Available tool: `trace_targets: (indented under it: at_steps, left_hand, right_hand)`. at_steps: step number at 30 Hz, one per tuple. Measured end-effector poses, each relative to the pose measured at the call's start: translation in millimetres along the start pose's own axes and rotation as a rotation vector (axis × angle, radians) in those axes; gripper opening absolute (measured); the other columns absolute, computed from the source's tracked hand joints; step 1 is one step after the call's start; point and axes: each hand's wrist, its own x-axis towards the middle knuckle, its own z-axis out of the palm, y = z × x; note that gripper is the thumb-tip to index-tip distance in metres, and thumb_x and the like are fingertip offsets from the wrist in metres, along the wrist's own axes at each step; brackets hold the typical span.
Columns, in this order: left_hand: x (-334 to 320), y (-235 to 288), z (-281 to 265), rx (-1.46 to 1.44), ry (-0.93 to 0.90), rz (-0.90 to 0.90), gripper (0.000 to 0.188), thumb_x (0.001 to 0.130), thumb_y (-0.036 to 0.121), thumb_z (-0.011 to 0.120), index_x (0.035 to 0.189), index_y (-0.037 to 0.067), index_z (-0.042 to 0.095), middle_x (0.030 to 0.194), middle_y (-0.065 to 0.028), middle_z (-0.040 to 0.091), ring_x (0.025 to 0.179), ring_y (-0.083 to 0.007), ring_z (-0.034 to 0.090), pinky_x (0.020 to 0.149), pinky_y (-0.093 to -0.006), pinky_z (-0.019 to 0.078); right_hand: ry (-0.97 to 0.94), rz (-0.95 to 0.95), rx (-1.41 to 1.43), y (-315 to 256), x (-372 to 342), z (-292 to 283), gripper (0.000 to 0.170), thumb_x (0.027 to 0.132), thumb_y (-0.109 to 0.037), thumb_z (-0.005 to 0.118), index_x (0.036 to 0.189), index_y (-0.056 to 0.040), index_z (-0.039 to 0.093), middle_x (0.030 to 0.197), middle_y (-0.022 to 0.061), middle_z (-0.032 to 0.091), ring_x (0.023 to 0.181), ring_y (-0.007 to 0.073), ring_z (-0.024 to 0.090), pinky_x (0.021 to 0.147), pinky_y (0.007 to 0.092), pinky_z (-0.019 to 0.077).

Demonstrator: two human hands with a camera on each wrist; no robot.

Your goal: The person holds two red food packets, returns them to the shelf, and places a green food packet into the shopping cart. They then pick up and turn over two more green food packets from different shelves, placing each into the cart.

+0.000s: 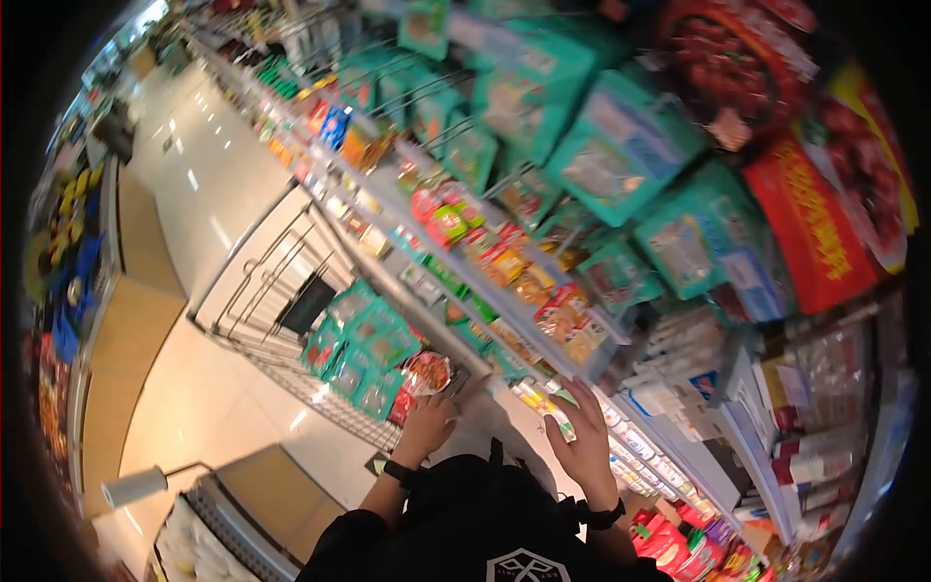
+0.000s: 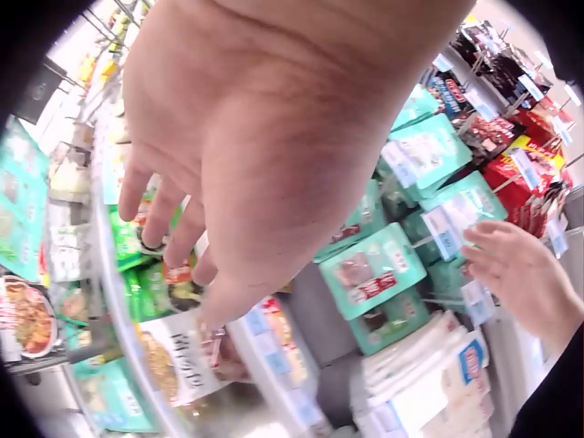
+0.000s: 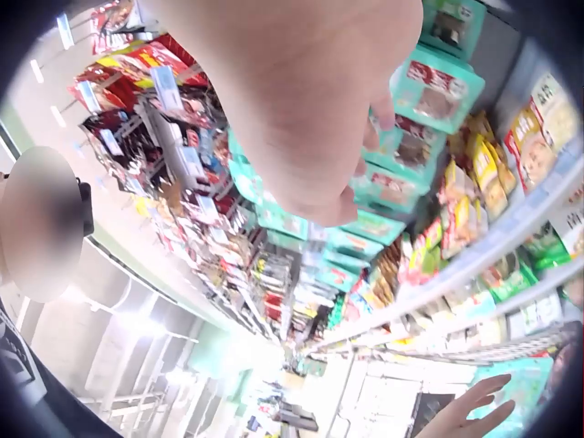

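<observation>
My left hand (image 1: 427, 429) is held at the near end of the shopping cart (image 1: 254, 351), overlapping a red food packet with a round picture of a dish (image 1: 427, 372). Its fingers (image 2: 187, 233) hang loose, with nothing in them in the left wrist view. Several teal pouches (image 1: 361, 335) lie in the cart beyond it. My right hand (image 1: 586, 444) is raised beside the shelf, thumb and fingers spread, and holds nothing. Teal pouches on hooks (image 2: 374, 274) hang close by it in the left wrist view.
Shelving (image 1: 621, 339) with small bright snack packets (image 1: 504, 262) runs along the right. Large red bags (image 1: 810, 218) hang at the upper right. Across the tiled aisle (image 1: 194, 194) stands a wooden display (image 1: 136, 359). A rounded bin of pale goods (image 1: 194, 543) is at lower left.
</observation>
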Motion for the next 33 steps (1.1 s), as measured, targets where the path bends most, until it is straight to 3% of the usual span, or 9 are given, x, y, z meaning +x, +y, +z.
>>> trace_targets:
  at_steps: [8,14,15,18,23,26,28,31,33]
  left_hand:
    - [-54,-147,144,-0.425,0.139,-0.489,0.058,0.083,0.024,0.077,0.129,-0.004,0.056,0.129,-0.0260,0.060,0.117,-0.0434,0.060,0.097,-0.0484,0.0503]
    - [-9,-211,174,-1.068,0.524,-1.110,0.059,0.091,0.024,0.068,0.137,-0.009,0.049,0.113,-0.0194,0.066,0.097,-0.0300,0.067,0.085,-0.0388,0.0542]
    - [-10,-252,226,-1.172,0.634,-1.125,0.054,0.093,0.023,0.066,0.134,-0.008,0.050,0.111,-0.0157,0.065,0.089,-0.0243,0.068,0.074,-0.0341,0.0555]
    - [1,-270,218,-1.415,0.613,-1.328,0.052,0.092,0.021,0.066,0.132,-0.008,0.051,0.110,-0.0149,0.064,0.088,-0.0233,0.066,0.070,-0.0334,0.0552]
    - [-5,-287,228,-1.534,0.459,-1.566,0.047,0.096,0.030,0.057,0.138,0.011,0.046,0.127,-0.0122,0.052,0.116,-0.0277,0.053,0.087,-0.0477,0.0507]
    - [-14,-308,267,-1.580,0.528,-1.662,0.045,0.097,0.032,0.055,0.135,0.009,0.047,0.129,-0.0121,0.050,0.122,-0.0275,0.048,0.095,-0.0490,0.0470]
    - [-19,-316,284,-1.559,0.530,-1.637,0.042,0.098,0.032,0.055,0.132,0.008,0.047,0.122,-0.0131,0.053,0.113,-0.0278,0.054,0.089,-0.0476,0.0515]
    - [-37,-349,332,-2.119,0.879,-1.591,0.031,0.101,0.027,0.053,0.122,0.005,0.051,0.099,-0.0116,0.055,0.088,-0.0236,0.058,0.071,-0.0436,0.0567]
    - [-40,-354,347,-2.040,0.988,-1.585,0.024,0.102,0.024,0.054,0.117,0.006,0.054,0.095,-0.0079,0.056,0.082,-0.0220,0.058,0.070,-0.0420,0.0560]
  right_hand:
    - [-0.495,-0.055,0.030,21,-13,80,0.028,0.088,-0.014,0.071,0.115,-0.0055,0.070,0.118,0.0118,0.069,0.112,0.0315,0.065,0.097,0.0408,0.0521]
    - [-0.535,0.046,0.041,63,-22,108,0.028,0.089,-0.017,0.071,0.114,-0.0054,0.070,0.111,0.0135,0.072,0.105,0.0312,0.068,0.093,0.0402,0.0534]
    - [-0.549,0.093,0.028,70,-28,112,0.027,0.089,-0.017,0.071,0.114,-0.0055,0.071,0.111,0.0133,0.072,0.105,0.0309,0.068,0.092,0.0403,0.0535]
    - [-0.579,0.156,-0.017,91,-45,121,0.026,0.091,-0.020,0.070,0.113,-0.0061,0.071,0.112,0.0129,0.073,0.106,0.0304,0.068,0.093,0.0410,0.0535]
    - [-0.608,0.333,-0.031,117,-73,136,0.027,0.091,-0.023,0.071,0.113,-0.0074,0.072,0.113,0.0127,0.073,0.106,0.0310,0.068,0.094,0.0416,0.0535]
    - [-0.633,0.371,-0.042,124,-85,140,0.028,0.091,-0.023,0.070,0.115,-0.0078,0.072,0.113,0.0129,0.073,0.106,0.0313,0.068,0.094,0.0418,0.0536]
    - [-0.654,0.419,-0.036,120,-85,141,0.029,0.092,-0.022,0.069,0.117,-0.0077,0.071,0.113,0.0134,0.073,0.106,0.0318,0.068,0.094,0.0423,0.0536]
    - [-0.694,0.455,-0.014,117,-86,142,0.028,0.092,-0.022,0.068,0.117,-0.0068,0.071,0.113,0.0147,0.072,0.107,0.0325,0.068,0.094,0.0424,0.0534]
    - [-0.720,0.458,-0.017,116,-86,144,0.028,0.093,-0.022,0.068,0.115,-0.0057,0.071,0.111,0.0158,0.072,0.106,0.0335,0.068,0.093,0.0425,0.0534]
